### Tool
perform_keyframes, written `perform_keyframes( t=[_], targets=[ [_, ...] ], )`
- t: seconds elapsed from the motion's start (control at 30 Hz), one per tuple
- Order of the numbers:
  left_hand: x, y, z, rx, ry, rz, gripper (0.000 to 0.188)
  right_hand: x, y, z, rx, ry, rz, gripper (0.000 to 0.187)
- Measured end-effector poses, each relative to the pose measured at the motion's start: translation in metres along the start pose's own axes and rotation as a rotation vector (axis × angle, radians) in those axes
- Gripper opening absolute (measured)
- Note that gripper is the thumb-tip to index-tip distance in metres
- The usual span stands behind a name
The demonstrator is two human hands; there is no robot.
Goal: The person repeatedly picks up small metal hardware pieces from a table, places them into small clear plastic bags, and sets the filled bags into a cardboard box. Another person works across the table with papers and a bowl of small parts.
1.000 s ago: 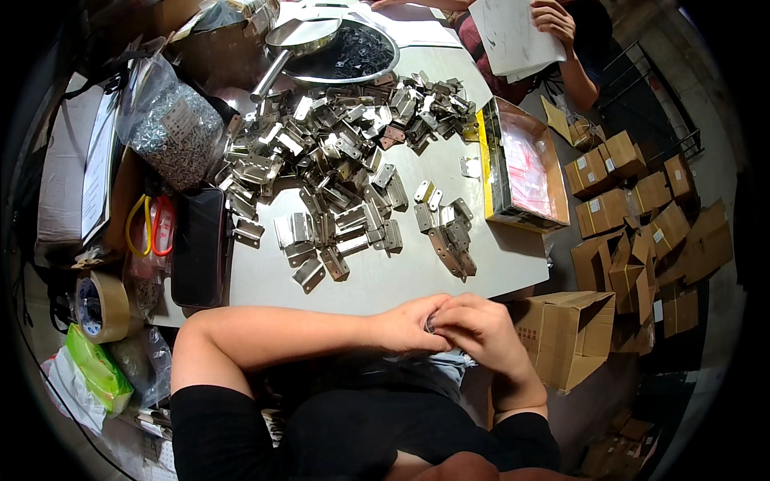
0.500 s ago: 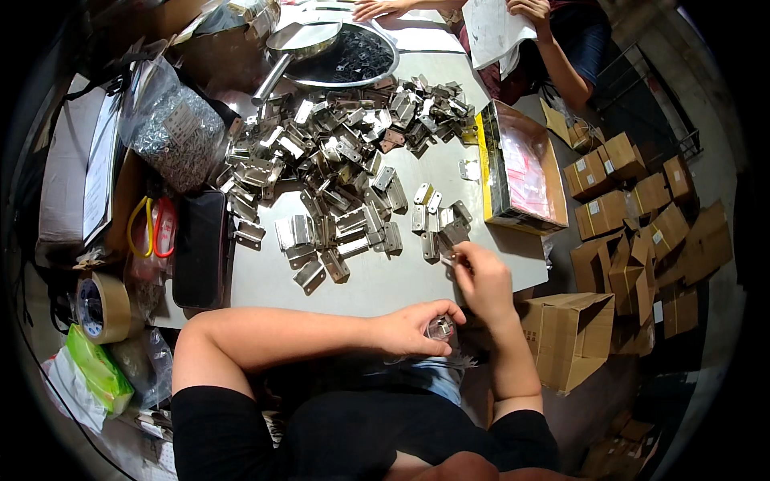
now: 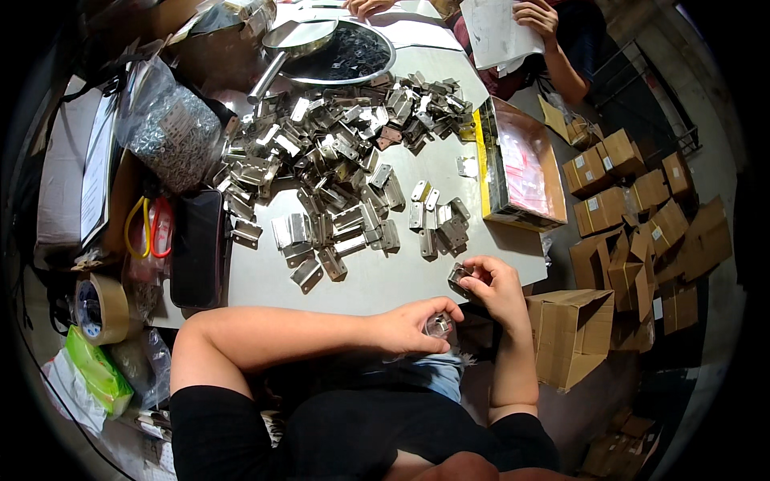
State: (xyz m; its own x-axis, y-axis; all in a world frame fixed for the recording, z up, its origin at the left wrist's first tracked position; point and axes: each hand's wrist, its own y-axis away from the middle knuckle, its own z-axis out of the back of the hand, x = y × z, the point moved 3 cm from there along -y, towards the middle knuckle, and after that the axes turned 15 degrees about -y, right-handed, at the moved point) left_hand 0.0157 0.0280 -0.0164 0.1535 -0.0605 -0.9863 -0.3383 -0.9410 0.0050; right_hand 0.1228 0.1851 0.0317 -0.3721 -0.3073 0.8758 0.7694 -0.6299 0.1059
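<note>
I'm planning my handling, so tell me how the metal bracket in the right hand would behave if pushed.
The metal bracket in the right hand is probably stiff, since it looks like bent sheet metal. Its smooth metallic surface suggests it could be slippery. With its flat faces and angled edges, it seems likelier to slide than roll.

Lower centre: left hand (image 3: 411, 325) partly hid held item (image 3: 439, 325) | right of centre: right hand (image 3: 499, 290) partly covered metal bracket (image 3: 458, 274) | top edge: co-worker (image 3: 561, 62) was cut off
</note>
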Motion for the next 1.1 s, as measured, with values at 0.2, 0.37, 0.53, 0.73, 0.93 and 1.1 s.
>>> perform_keyframes(
  t=[0.2,0.37,0.53,0.73,0.93,1.1],
  targets=[
    [-0.003,0.001,0.001,-0.024,-0.054,-0.019,0.048,0.002,0.005,-0.003,-0.039,0.070,0.139,0.018],
    [-0.001,0.001,0.001,-0.005,-0.012,0.010,0.047,-0.001,0.015,0.002,-0.101,-0.305,-0.044,0.016],
    [0.002,0.001,-0.001,-0.015,-0.055,-0.008,0.047,0.013,0.013,-0.007,0.008,0.100,0.062,0.020],
    [0.001,0.001,-0.001,0.000,-0.046,0.026,0.049,0.012,0.019,-0.015,-0.025,0.190,0.190,0.017],
    [0.000,0.001,-0.003,-0.047,-0.134,0.029,0.062,0.012,0.037,-0.033,-0.124,0.346,0.295,0.017],
    [0.011,0.000,-0.004,-0.012,-0.247,0.100,0.064,0.027,0.040,-0.022,-0.116,0.138,0.276,0.011]
  ],
)
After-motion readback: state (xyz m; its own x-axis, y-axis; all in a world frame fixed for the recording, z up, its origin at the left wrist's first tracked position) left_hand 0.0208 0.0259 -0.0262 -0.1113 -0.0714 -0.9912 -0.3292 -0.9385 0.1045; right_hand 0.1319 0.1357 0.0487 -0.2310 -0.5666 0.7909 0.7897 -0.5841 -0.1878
